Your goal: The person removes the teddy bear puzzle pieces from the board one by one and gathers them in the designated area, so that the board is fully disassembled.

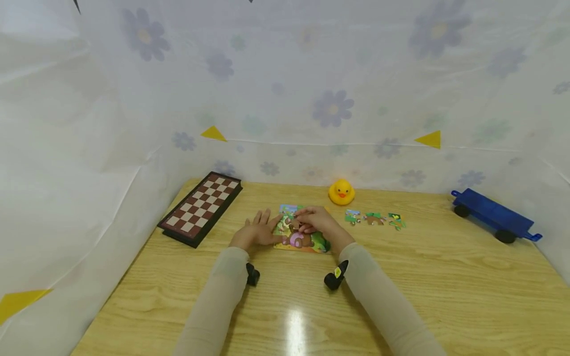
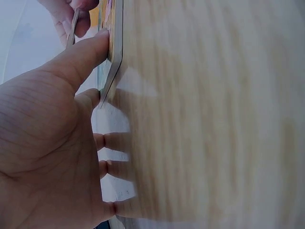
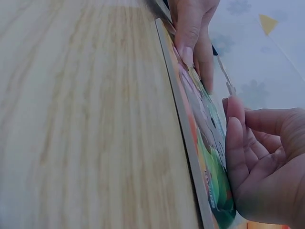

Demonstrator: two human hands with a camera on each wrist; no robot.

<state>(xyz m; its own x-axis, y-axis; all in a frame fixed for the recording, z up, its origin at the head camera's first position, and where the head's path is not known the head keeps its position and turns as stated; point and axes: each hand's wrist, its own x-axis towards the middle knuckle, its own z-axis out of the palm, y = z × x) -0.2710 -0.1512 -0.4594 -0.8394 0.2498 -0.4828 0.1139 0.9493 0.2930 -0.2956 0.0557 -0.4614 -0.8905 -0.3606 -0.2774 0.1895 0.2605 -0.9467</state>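
Note:
A jigsaw puzzle board (image 1: pixel 298 241) with a bear picture lies flat on the wooden table. My left hand (image 1: pixel 260 231) is at its left side, fingers spread on the tabletop; the thumb (image 2: pixel 88 52) rests on the board's edge. Over the board's upper right, my right hand (image 1: pixel 320 220) pinches a puzzle piece (image 2: pixel 73 28) between thumb and fingers. That piece is seen edge-on, tilted up from the board, in both wrist views, so its picture is hidden. The heel of the right hand is right at the board's surface in the right wrist view.
Several loose puzzle pieces (image 1: pixel 374 219) lie right of the board. A yellow rubber duck (image 1: pixel 341 193) sits behind it. At the left is a folded checkered board (image 1: pixel 200 207); at the far right, a blue toy wagon (image 1: pixel 494 212). A flowered sheet (image 1: pixel 276 118) hangs behind the table.

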